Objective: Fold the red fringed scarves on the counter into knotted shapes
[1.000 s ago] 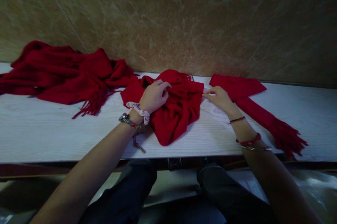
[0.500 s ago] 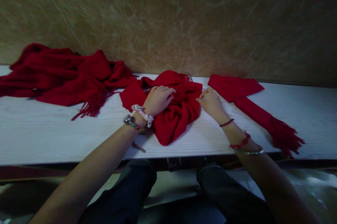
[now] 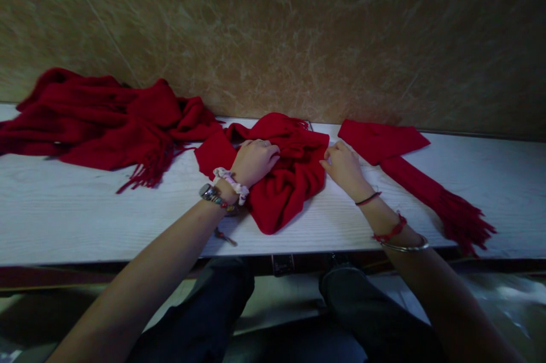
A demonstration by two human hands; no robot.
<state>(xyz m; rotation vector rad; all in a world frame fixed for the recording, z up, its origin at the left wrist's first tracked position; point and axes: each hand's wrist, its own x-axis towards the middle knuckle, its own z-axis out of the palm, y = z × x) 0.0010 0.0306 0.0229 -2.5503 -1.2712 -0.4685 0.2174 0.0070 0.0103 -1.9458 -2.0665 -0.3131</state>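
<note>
Red scarf [image 3: 279,206], right grip [image 3: 344,168] now farther left

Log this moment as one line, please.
left hand: on crumpled red cloth | right hand: at its right edge, grip unclear | fringed red scarf: farther right

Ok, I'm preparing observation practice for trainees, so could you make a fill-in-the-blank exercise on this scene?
1. The left hand is on crumpled cloth coloured ____.
2. A pale scrunchie circles the ____ wrist.
3. The right hand is at the ____ (left or right) side of that cloth.

Missing words: red; left; right.
</note>
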